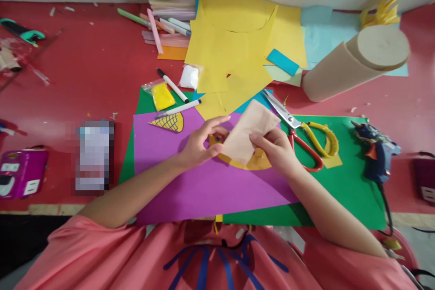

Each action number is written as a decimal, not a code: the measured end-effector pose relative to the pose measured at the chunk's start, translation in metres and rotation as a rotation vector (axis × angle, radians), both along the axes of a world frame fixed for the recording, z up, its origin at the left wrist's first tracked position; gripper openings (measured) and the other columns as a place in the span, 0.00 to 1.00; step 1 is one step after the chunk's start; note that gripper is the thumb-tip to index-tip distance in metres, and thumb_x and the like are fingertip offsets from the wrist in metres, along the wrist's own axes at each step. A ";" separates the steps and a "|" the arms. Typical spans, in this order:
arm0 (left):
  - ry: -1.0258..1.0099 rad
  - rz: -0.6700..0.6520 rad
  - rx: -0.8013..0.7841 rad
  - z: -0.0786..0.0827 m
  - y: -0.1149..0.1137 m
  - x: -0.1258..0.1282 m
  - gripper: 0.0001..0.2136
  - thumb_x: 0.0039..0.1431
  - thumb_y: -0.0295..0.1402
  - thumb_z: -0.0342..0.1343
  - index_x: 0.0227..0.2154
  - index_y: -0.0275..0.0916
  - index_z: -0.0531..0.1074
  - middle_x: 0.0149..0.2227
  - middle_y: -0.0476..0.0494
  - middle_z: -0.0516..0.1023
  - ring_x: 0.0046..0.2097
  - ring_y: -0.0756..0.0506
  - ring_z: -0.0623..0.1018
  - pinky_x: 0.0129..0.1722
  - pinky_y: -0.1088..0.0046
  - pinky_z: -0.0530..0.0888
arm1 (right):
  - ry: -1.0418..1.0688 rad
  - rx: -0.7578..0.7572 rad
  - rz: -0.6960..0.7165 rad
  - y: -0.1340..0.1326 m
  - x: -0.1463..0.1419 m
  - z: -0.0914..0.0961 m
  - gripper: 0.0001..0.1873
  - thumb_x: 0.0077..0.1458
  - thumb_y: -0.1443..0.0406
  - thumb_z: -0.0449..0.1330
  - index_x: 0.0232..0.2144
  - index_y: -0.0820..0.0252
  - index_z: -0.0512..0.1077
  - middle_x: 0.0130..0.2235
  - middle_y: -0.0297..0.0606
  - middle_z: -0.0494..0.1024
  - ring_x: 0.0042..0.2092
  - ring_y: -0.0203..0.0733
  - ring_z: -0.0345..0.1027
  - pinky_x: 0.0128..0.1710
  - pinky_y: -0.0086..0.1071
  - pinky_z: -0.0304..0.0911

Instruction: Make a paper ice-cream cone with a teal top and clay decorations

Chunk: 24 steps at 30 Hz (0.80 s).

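My right hand (275, 147) pinches a small beige sheet (249, 131) with a zigzag right edge between thumb and fingers. Whether it is paper or cloth I cannot tell. To its left, my left hand (207, 142) is open, fingers curved and apart, the thumb tip at the sheet's lower left edge. Beneath both hands lies a yellow-orange cut-out (234, 161), partly covered, on a purple sheet (190, 190). A yellow cone-shaped cut-out (170, 122) with a dark grid pattern lies left of my left hand. Scissors (292, 122) with red and yellow handles rest right of the beige sheet.
A green sheet (353, 190) lies under the purple one. On the right are a hot glue gun (379, 154) and a beige roll (353, 68). Yellow sheets (234, 31), markers (175, 89) and a yellow packet (163, 96) lie beyond. A phone (93, 156) is at left.
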<state>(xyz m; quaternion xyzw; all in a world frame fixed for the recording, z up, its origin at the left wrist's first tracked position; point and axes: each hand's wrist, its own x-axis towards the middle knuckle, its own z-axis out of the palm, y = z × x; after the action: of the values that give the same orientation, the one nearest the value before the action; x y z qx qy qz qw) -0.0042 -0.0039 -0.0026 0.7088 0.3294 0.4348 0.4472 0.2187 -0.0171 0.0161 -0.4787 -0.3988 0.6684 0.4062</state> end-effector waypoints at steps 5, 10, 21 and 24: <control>0.012 -0.003 -0.322 0.002 0.000 0.004 0.17 0.58 0.42 0.61 0.47 0.40 0.72 0.26 0.51 0.77 0.26 0.54 0.73 0.25 0.80 0.67 | -0.107 0.075 0.190 -0.002 -0.003 0.003 0.15 0.53 0.54 0.66 0.29 0.60 0.70 0.24 0.31 0.71 0.25 0.32 0.64 0.25 0.28 0.64; -0.068 0.007 -0.439 0.004 -0.001 0.008 0.20 0.56 0.41 0.63 0.51 0.43 0.72 0.27 0.51 0.79 0.25 0.53 0.75 0.24 0.80 0.69 | -0.204 0.279 0.243 -0.001 0.000 0.004 0.12 0.60 0.58 0.60 0.30 0.59 0.75 0.25 0.33 0.71 0.26 0.34 0.63 0.26 0.30 0.63; -0.140 0.072 -0.489 0.016 0.000 0.009 0.04 0.55 0.31 0.62 0.32 0.42 0.82 0.34 0.47 0.84 0.37 0.50 0.82 0.39 0.77 0.77 | -0.225 0.552 0.235 -0.006 0.004 0.011 0.12 0.63 0.56 0.57 0.40 0.55 0.77 0.43 0.41 0.76 0.46 0.43 0.70 0.45 0.38 0.67; -0.009 0.032 -0.354 0.025 -0.010 0.010 0.08 0.59 0.29 0.58 0.39 0.43 0.82 0.41 0.45 0.84 0.44 0.48 0.82 0.43 0.76 0.78 | -0.329 0.498 0.173 -0.010 -0.002 0.006 0.19 0.49 0.58 0.70 0.40 0.54 0.69 0.41 0.39 0.74 0.41 0.41 0.70 0.36 0.33 0.67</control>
<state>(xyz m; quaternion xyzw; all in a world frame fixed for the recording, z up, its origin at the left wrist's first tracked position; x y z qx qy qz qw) 0.0062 -0.0140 0.0226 0.6117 0.4101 0.3800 0.5596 0.2162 -0.0271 0.0221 -0.4304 -0.6500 0.4957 0.3828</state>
